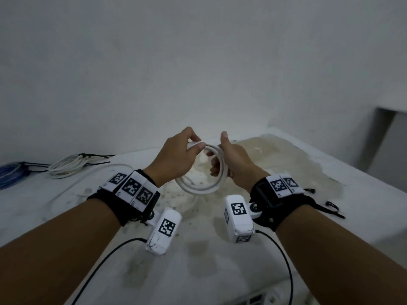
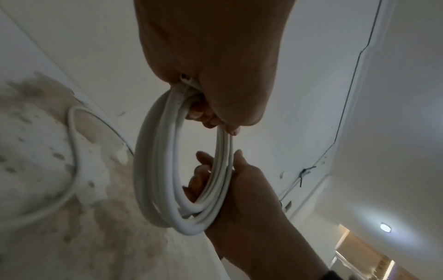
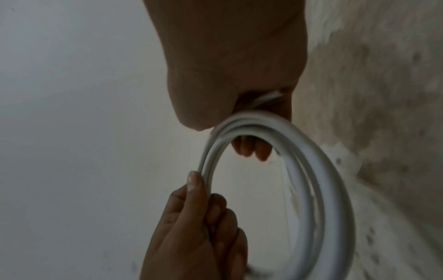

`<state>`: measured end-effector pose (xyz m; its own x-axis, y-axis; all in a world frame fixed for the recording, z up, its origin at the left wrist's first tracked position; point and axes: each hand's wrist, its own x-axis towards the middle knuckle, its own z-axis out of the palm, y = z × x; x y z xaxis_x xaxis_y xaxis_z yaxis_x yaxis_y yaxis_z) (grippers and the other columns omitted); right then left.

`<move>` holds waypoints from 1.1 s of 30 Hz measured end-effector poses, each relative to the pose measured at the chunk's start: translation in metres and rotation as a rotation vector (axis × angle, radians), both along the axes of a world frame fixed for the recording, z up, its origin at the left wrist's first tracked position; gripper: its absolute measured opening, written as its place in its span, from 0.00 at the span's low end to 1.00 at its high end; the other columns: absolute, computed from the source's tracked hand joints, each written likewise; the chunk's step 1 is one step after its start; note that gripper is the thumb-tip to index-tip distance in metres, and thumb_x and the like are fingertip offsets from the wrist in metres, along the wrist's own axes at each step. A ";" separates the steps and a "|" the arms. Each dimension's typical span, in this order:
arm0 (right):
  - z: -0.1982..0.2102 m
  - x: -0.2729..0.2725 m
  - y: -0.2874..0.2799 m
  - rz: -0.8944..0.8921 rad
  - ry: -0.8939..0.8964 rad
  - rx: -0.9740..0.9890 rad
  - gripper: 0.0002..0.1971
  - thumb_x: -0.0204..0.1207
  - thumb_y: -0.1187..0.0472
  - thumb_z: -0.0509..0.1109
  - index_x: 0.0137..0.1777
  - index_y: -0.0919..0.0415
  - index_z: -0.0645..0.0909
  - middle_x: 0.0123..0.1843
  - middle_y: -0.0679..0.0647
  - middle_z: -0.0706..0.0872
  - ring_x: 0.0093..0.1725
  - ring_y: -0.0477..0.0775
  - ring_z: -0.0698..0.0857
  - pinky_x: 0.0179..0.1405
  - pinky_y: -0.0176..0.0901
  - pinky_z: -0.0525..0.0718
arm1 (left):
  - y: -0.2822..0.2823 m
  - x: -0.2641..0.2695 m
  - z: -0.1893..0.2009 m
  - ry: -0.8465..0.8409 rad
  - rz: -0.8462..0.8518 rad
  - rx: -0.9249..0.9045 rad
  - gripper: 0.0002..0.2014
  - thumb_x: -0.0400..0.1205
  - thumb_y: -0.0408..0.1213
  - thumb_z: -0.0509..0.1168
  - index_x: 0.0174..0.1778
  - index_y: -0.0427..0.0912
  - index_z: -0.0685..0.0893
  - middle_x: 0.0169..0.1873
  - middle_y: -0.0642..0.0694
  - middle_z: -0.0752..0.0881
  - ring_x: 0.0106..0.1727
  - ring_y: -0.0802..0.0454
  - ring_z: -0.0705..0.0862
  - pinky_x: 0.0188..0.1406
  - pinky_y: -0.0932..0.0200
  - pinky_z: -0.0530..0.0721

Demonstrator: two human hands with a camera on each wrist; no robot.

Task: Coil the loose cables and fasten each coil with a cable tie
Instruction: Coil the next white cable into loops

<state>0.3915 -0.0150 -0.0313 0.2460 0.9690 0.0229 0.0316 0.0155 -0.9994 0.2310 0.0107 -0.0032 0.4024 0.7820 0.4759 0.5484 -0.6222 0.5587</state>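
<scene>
Surface (image 1: pixel 286 172): white, stained patch in the middle, everything sits on it.

Done, by the look of it: two coils parked far left. White coil (image 1: pixel 66 166) has black ties round it, tails sticking out. Blue coil (image 1: pixel 11 175) at the frame edge, also tied as far as I can see, partly cut off.

In progress: third cable, white coil (image 1: pixel 204 172), held up off the surface between both hands, several loops formed. Left hand (image 1: pixel 174 159) curled round the top of the loops, thumb and fingers pinching them. Right hand (image 1: pixel 233 164) closed round the other side, fingers through the loop. A tail (image 2: pixel 72 151) of the same cable, I think, trails on the surface, so winding likely isn't finished.

Left to do: wind the rest in, then tie. No tie on this coil yet. Loose black ties (image 1: pixel 330 205) lie right of the right wrist, untouched.
</scene>
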 end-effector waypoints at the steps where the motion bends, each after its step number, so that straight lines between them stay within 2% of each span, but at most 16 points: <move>1: -0.003 0.016 -0.006 -0.084 -0.156 -0.019 0.36 0.86 0.38 0.51 0.41 0.69 0.87 0.30 0.59 0.88 0.29 0.60 0.87 0.34 0.48 0.88 | -0.005 0.011 -0.003 0.006 -0.023 -0.021 0.10 0.86 0.48 0.64 0.51 0.45 0.79 0.33 0.49 0.83 0.31 0.54 0.79 0.29 0.59 0.71; 3: -0.008 0.054 -0.023 -0.257 -0.638 -0.092 0.28 0.84 0.45 0.59 0.37 0.68 0.85 0.35 0.61 0.89 0.36 0.63 0.89 0.43 0.53 0.90 | -0.016 0.031 -0.008 0.024 -0.062 -0.052 0.10 0.86 0.48 0.64 0.51 0.45 0.79 0.33 0.47 0.84 0.29 0.52 0.78 0.28 0.59 0.72; 5: -0.011 0.092 -0.045 -0.396 -1.027 -0.237 0.16 0.79 0.55 0.65 0.33 0.63 0.79 0.38 0.58 0.87 0.40 0.61 0.87 0.43 0.46 0.85 | -0.025 0.045 -0.012 0.036 -0.086 -0.073 0.10 0.85 0.49 0.64 0.51 0.45 0.79 0.34 0.45 0.85 0.28 0.51 0.78 0.28 0.58 0.73; 7: -0.014 0.127 -0.068 -0.409 -1.272 -0.369 0.13 0.78 0.64 0.64 0.31 0.61 0.74 0.39 0.57 0.83 0.43 0.60 0.85 0.43 0.43 0.82 | -0.032 0.054 -0.014 0.036 -0.109 -0.088 0.10 0.85 0.49 0.64 0.51 0.45 0.79 0.34 0.44 0.85 0.29 0.49 0.79 0.30 0.56 0.74; 10: -0.030 0.163 -0.085 -0.281 -1.493 -0.539 0.14 0.79 0.65 0.63 0.30 0.59 0.73 0.41 0.53 0.82 0.40 0.55 0.81 0.40 0.41 0.78 | -0.040 0.058 -0.014 0.036 -0.122 -0.101 0.10 0.85 0.49 0.64 0.51 0.46 0.79 0.37 0.45 0.85 0.31 0.50 0.79 0.32 0.56 0.75; 12: -0.042 0.175 -0.086 -0.266 -1.486 -0.587 0.12 0.79 0.62 0.65 0.33 0.60 0.77 0.39 0.53 0.85 0.36 0.53 0.81 0.38 0.40 0.78 | -0.041 0.057 -0.012 0.040 -0.123 -0.106 0.10 0.85 0.49 0.64 0.51 0.46 0.79 0.38 0.46 0.85 0.33 0.51 0.79 0.34 0.56 0.76; 15: -0.047 0.176 -0.083 -0.311 -1.449 -0.566 0.14 0.79 0.60 0.66 0.31 0.59 0.75 0.33 0.52 0.81 0.32 0.53 0.80 0.35 0.40 0.78 | -0.039 0.050 -0.010 0.047 -0.116 -0.105 0.10 0.85 0.50 0.64 0.51 0.46 0.80 0.37 0.49 0.83 0.32 0.52 0.78 0.32 0.57 0.74; 18: -0.041 0.169 -0.079 -0.360 -1.453 -0.476 0.14 0.78 0.61 0.67 0.31 0.60 0.73 0.41 0.56 0.86 0.39 0.58 0.85 0.38 0.42 0.80 | -0.034 0.045 -0.009 0.036 -0.118 -0.111 0.10 0.85 0.49 0.64 0.50 0.46 0.80 0.36 0.49 0.83 0.30 0.53 0.77 0.31 0.58 0.73; 20: -0.028 0.163 -0.072 -0.409 -1.449 -0.412 0.10 0.78 0.61 0.67 0.36 0.62 0.76 0.45 0.59 0.87 0.44 0.61 0.87 0.41 0.44 0.82 | -0.030 0.045 -0.010 0.030 -0.124 -0.112 0.10 0.85 0.49 0.65 0.49 0.46 0.80 0.36 0.49 0.83 0.31 0.53 0.78 0.32 0.58 0.74; 23: -0.004 0.154 -0.053 -0.488 -1.463 -0.300 0.08 0.76 0.64 0.67 0.35 0.62 0.75 0.44 0.62 0.88 0.38 0.62 0.83 0.36 0.43 0.76 | -0.024 0.045 -0.009 -0.003 -0.144 -0.123 0.09 0.84 0.49 0.65 0.49 0.47 0.80 0.35 0.49 0.84 0.28 0.54 0.76 0.30 0.59 0.73; 25: 0.010 0.149 -0.039 -0.536 -1.464 -0.193 0.06 0.75 0.64 0.68 0.38 0.65 0.82 0.42 0.61 0.88 0.36 0.61 0.83 0.34 0.43 0.75 | -0.021 0.043 -0.008 -0.036 -0.171 -0.143 0.09 0.84 0.49 0.66 0.48 0.47 0.81 0.36 0.46 0.86 0.27 0.54 0.75 0.28 0.58 0.72; 27: 0.022 0.137 -0.027 -0.577 -1.440 -0.035 0.07 0.75 0.61 0.70 0.43 0.64 0.88 0.41 0.60 0.89 0.39 0.62 0.86 0.36 0.44 0.80 | -0.018 0.038 -0.005 -0.064 -0.201 -0.158 0.09 0.84 0.49 0.66 0.48 0.47 0.81 0.36 0.46 0.86 0.26 0.56 0.74 0.27 0.59 0.72; 30: 0.038 0.101 -0.007 -0.546 -1.324 0.171 0.10 0.77 0.57 0.72 0.45 0.62 0.92 0.43 0.58 0.92 0.44 0.62 0.88 0.40 0.43 0.80 | -0.014 0.026 0.000 -0.127 -0.241 -0.176 0.08 0.85 0.48 0.66 0.48 0.47 0.81 0.32 0.50 0.83 0.23 0.59 0.71 0.24 0.64 0.70; 33: 0.047 0.052 0.017 -0.414 -1.115 0.227 0.11 0.77 0.53 0.75 0.44 0.60 0.93 0.42 0.54 0.93 0.42 0.56 0.89 0.39 0.39 0.78 | -0.007 0.008 0.000 -0.165 -0.223 -0.161 0.08 0.85 0.47 0.66 0.48 0.46 0.81 0.29 0.55 0.81 0.22 0.62 0.71 0.24 0.67 0.69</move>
